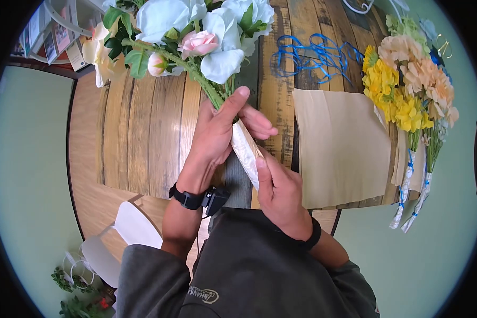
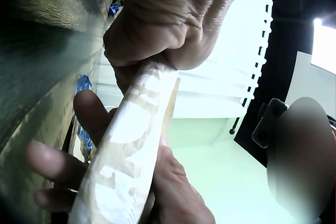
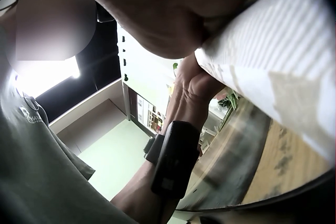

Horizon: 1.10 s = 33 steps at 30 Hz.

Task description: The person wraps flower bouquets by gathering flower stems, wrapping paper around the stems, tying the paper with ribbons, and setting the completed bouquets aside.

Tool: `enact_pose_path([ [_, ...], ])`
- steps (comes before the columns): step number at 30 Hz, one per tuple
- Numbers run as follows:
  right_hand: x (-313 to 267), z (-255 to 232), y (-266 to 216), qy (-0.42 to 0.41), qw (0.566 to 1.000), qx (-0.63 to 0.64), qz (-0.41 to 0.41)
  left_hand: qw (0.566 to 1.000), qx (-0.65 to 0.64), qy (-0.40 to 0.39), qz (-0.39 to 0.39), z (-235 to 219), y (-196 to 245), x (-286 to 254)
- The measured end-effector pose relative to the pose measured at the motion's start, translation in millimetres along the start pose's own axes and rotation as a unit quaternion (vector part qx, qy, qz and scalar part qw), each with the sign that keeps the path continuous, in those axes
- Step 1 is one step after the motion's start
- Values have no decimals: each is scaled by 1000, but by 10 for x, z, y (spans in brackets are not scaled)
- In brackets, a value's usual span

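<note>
My left hand [image 1: 209,132] grips the green stems [image 1: 209,90] of an artificial flower bouquet [image 1: 217,40] with pale blue, pink and cream blooms. White paper wrap [image 1: 244,148] covers the stems' lower part and runs diagonally toward my body. Near the lower end of this wrap, my right hand [image 1: 282,191] pinches the paper between thumb and fingers. In the left wrist view, the printed wrap [image 2: 123,150] passes from beneath the left hand [image 2: 173,24] to between the right hand's fingers [image 2: 58,163]. The right wrist view has the wrap [image 3: 278,56] close up.
A brown paper sheet [image 1: 339,148] lies on the wooden table [image 1: 143,138], right of the hands. Tangled blue ribbon [image 1: 318,57] is behind it. Yellow flowers [image 1: 384,90] and peach flowers [image 1: 429,74], with wrapped, ribbon-tied stems, lie at the right edge. A white chair [image 1: 135,225] stands left.
</note>
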State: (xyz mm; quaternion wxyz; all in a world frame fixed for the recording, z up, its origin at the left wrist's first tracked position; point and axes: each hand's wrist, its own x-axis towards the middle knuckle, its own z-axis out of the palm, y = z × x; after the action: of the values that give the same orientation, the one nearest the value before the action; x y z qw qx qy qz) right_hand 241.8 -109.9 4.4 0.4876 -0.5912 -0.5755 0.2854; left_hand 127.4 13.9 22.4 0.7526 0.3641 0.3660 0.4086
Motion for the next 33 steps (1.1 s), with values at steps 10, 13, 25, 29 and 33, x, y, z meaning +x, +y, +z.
enact_pose_path([
  [10,26,-81,-93,3,1000,-3,-1,997,-68,-26,-11,16,141,-112],
  [13,14,-89,-91,-6,1000,-4,-1,995,-88,-24,-25,-4,121,-143],
  [25,54,-157,-66,-19,973,-149,-173,997,-79,22,7,86,127,-172],
  [29,78,-158,-80,-33,962,-198,-183,996,-73,38,32,132,101,-138],
  [33,129,-149,-65,-18,977,-130,-167,994,-84,50,46,163,86,-104],
])
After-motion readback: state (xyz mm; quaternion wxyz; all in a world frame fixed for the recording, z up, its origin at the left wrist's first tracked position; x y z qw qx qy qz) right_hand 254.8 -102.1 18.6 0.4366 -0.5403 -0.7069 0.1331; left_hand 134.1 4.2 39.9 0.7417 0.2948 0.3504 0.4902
